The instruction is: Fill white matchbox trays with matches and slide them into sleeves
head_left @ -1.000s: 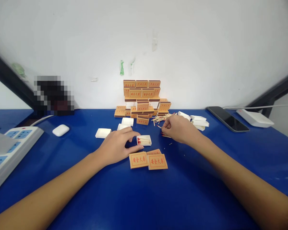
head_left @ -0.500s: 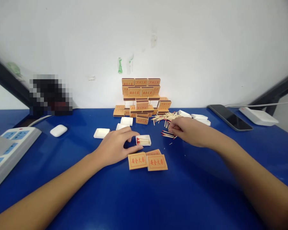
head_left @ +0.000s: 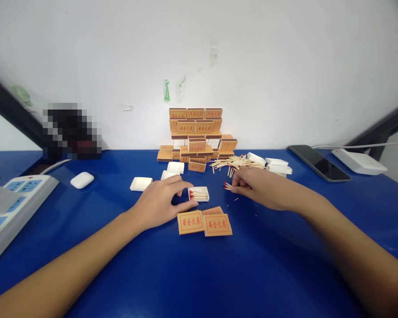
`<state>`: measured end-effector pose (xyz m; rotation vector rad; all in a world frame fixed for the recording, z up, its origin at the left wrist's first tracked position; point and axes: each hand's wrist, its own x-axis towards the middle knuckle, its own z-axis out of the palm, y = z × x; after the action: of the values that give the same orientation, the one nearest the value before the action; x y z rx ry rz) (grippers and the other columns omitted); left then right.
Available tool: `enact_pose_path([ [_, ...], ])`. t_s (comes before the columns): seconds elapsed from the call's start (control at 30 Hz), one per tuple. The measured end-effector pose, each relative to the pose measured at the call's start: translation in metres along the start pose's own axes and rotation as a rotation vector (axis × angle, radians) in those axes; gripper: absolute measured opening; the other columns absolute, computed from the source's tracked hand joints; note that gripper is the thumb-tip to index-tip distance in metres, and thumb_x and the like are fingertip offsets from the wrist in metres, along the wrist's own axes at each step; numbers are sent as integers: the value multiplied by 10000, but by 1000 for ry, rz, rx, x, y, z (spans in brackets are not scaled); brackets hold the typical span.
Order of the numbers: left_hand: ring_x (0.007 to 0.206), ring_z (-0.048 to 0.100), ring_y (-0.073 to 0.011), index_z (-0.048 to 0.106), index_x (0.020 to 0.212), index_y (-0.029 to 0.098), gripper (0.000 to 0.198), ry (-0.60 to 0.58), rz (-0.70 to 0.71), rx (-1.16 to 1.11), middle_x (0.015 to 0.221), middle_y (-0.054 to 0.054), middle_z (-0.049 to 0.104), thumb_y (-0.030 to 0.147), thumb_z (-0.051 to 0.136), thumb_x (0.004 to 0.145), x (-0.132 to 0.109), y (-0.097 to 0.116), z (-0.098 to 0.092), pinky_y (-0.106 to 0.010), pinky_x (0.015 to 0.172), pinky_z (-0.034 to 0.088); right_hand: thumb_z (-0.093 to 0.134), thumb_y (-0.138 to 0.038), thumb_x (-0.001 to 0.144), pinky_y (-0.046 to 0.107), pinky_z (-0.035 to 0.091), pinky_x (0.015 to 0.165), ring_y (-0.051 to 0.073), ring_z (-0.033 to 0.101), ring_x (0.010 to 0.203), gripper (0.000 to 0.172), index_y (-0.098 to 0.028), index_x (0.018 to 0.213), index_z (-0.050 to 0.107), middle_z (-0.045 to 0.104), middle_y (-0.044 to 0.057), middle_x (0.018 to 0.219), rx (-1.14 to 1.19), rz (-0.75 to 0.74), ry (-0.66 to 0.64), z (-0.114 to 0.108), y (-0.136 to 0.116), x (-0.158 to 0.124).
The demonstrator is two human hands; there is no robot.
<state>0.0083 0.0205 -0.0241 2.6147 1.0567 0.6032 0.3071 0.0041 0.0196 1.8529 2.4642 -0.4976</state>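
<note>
A small white matchbox tray (head_left: 204,191) lies on the blue table with several red-tipped matches (head_left: 199,195) in it. My left hand (head_left: 162,196) steadies its left end, thumb on the near side and forefinger on the far side. To the right, my right hand (head_left: 255,183) is closed in a pinch at table level around a few loose matches (head_left: 227,185), their red heads sticking out leftward. Just behind that hand is a larger heap of matches (head_left: 232,162). Three orange matchbox sleeves (head_left: 218,224) with red characters lie in front of the tray.
Stacked matchboxes (head_left: 195,128) stand against the wall. White trays lie at left (head_left: 141,183) and behind my right hand (head_left: 278,169). A phone (head_left: 318,163) and a white device (head_left: 358,161) are at right; a power strip (head_left: 16,203) and white earbud case (head_left: 82,180) at left.
My right hand has lowered slightly toward me and closed over the small group of loose matches, covering most of them. My left hand and the tray have stayed in place.
</note>
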Motion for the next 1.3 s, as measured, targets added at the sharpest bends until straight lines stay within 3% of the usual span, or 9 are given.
enact_pose_path([
  [0.27,680,563,-131,739,1189,247,336,-4,-4,-16,883,2,630,490,708,959,0,1,-1,-283,618,416,488,-403,1035,343,417,656,218,626,745,301,-210,849,624,714,88,870,16,-32,30,3,7,-1],
  [0.57,679,558,-130,739,1188,251,331,-6,-9,-12,886,6,628,489,710,960,1,1,0,-283,619,409,540,-308,1000,321,394,640,205,615,736,203,-213,862,653,707,58,835,-37,14,8,1,4,-1],
  [0.9,691,573,-136,738,1184,246,340,-5,-5,-4,893,-4,643,497,707,959,0,1,-1,-280,622,413,446,-380,1044,348,418,655,226,625,734,282,-220,838,553,694,95,866,-44,-91,72,9,11,-5],
  [1.03,715,588,-145,734,1194,234,344,4,12,-15,895,-13,649,488,702,965,0,1,-1,-279,627,422,439,-391,1058,340,429,660,219,634,753,274,-223,884,566,705,87,897,21,-107,96,3,-4,-7],
  [1.17,728,601,-150,732,1196,232,347,3,21,-4,901,-15,652,489,701,965,0,1,-1,-278,616,416,441,-355,1079,329,448,696,217,651,824,262,-207,942,608,714,98,1007,-16,-217,76,-2,-32,-5],
  [1.3,751,623,-159,724,1207,217,353,-7,26,7,928,-21,664,476,702,968,-1,1,-2,-288,626,426,537,-130,1006,314,434,674,198,653,775,144,-178,947,659,721,107,1016,-209,-310,72,-3,-62,4],
])
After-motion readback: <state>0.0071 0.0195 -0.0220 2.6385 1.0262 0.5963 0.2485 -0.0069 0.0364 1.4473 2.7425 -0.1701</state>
